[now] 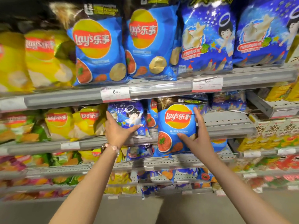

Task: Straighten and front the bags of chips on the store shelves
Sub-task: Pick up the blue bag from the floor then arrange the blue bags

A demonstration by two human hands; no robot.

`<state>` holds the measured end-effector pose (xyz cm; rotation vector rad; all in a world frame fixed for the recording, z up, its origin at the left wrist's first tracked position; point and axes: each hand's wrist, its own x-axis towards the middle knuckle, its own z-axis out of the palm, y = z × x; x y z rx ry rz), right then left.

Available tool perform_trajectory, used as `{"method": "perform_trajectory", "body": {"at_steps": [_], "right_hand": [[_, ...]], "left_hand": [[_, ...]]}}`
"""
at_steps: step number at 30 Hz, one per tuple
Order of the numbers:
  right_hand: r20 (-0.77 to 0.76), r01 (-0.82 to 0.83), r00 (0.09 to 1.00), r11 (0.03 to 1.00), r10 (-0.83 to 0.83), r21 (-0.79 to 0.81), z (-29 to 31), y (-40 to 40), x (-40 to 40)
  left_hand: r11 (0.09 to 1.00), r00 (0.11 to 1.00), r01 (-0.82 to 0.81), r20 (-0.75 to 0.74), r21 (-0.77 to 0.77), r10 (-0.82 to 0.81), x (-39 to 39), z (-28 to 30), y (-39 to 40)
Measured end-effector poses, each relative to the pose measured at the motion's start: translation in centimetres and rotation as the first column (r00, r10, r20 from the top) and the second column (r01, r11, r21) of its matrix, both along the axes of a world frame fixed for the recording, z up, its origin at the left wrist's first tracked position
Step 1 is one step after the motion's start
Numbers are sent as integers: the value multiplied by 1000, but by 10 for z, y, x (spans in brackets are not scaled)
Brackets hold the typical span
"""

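Right now the right hand point(198, 136) grips the blue chip bag point(176, 128), upright, out in front of the second shelf point(226, 126); its slot lies just behind. The left hand point(116, 128) pinches the starry bag point(129, 116) to its left.

both bare forearms extend forward and up, side by side. left hand point(115, 129), bracelet at the wrist, has thumb and fingers spread in a grip. right hand point(196, 135) is likewise spread, index finger raised, thumb low.
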<state>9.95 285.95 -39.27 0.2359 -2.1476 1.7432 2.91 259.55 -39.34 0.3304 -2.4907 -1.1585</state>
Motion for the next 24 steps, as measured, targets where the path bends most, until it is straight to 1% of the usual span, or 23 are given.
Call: {"method": "perform_trajectory", "body": {"at_steps": [3,8,10,13,17,20,21,24], "right_hand": [[17,39,999,997,-40,69,-4,-10,-3],[-14,131,991,979,-130,159,-7,-19,-6],[-21,152,988,973,-151,171,-7,-22,-4],[-27,150,989,975,-148,163,-8,-35,2],[-26,109,994,974,-106,199,-4,-61,-1],[-69,106,993,960,-92,260,-1,-85,-16],[-75,102,994,960,-86,260,0,-94,-23],[-83,86,994,978,-71,192,2,-118,-43]], "left_hand": [[999,998,28,-64,47,-25,-1,-2,-5],[982,990,112,-102,151,-97,8,2,-24],[976,988,130,-101,175,-113,17,5,-33],[949,982,188,-71,254,-175,37,10,-52],[942,976,219,-49,256,-214,64,13,-78],[966,980,200,-37,165,-196,75,11,-96],[969,982,189,-37,161,-185,79,11,-101],[968,986,167,-51,189,-160,90,13,-108]]}}
